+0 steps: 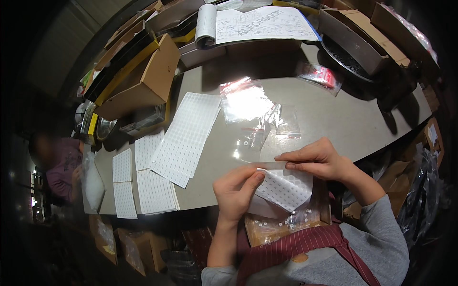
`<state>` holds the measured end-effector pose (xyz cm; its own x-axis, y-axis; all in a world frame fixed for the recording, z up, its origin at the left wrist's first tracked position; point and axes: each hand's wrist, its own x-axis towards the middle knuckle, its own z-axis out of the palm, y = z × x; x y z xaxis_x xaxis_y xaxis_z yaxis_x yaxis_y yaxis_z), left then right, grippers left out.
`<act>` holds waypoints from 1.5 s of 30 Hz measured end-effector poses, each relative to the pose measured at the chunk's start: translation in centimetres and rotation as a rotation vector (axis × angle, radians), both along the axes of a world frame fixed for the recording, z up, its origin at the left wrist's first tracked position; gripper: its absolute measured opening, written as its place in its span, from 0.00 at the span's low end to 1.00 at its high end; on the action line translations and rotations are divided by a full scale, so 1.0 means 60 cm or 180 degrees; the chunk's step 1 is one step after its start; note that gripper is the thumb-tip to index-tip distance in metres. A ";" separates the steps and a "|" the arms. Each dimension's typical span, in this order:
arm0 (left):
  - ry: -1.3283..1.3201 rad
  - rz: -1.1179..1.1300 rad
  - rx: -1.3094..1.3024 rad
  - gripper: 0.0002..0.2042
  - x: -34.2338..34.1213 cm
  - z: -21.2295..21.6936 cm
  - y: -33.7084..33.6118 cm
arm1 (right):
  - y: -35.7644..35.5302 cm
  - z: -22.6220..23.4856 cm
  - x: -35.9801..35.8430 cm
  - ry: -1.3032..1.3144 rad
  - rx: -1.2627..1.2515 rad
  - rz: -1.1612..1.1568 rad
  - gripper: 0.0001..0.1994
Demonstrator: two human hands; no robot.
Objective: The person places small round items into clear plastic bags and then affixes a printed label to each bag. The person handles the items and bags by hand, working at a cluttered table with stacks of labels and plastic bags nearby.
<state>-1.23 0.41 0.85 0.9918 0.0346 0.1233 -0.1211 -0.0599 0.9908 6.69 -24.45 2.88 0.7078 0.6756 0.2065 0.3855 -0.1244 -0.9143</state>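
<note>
Between my two hands is a white sheet of round printed stickers [286, 187], bent and tilted over the table's near edge. My left hand [237, 189] pinches its left corner between thumb and fingers. At the upper edge my right hand [315, 159] has thumb and forefinger closed on the sheet, with the forefinger pointing left. Beneath the sheet, an open cardboard box [257, 234] in front of my apron holds see-through plastic and small white round pieces. Just beyond my hands lie see-through zip bags [287, 125], one with a small white round piece in it.
To the left lie loose sticker sheets [188, 131] and banded stacks [124, 183]. A shiny pile of zip bags [244, 101] sits mid-table. Cardboard boxes [160, 71], a notepad [267, 24] and a black round tray [350, 62] line the back. A person [62, 164] is at far left.
</note>
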 end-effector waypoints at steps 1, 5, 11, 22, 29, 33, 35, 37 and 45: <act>0.0027 0.0025 -0.0213 0.06 -0.002 -0.001 -0.001 | -0.002 -0.004 0.002 0.0179 0.0137 0.0046 0.16; 0.0360 -0.0007 -0.0882 0.07 -0.001 -0.007 0.006 | -0.008 -0.015 0.013 0.0139 0.0604 0.0322 0.20; -0.0019 -0.0671 -0.1249 0.09 0.019 -0.006 0.026 | -0.020 -0.002 0.004 -0.1742 -0.0153 0.0276 0.25; -0.0202 -0.0079 -0.0155 0.04 0.009 -0.008 0.002 | -0.013 0.024 0.011 -0.0914 0.0222 0.0678 0.20; -0.0711 -0.0044 0.0529 0.05 0.008 -0.011 -0.003 | 0.032 0.025 0.014 -0.1110 -0.0724 0.0420 0.17; -0.1030 -0.0003 0.0663 0.05 0.004 -0.005 -0.003 | 0.050 0.031 0.012 -0.1357 -0.0770 0.0389 0.17; -0.1008 0.0017 0.0646 0.05 0.002 -0.009 -0.001 | 0.061 0.041 0.005 -0.1689 -0.0925 0.0323 0.16; -0.0953 0.0011 0.0578 0.05 0.005 -0.014 -0.003 | 0.065 0.043 -0.003 -0.2098 -0.1099 0.0186 0.16; -0.0720 0.0016 0.0304 0.04 0.005 -0.012 0.004 | 0.073 0.032 -0.007 -0.3657 -0.1065 0.0306 0.17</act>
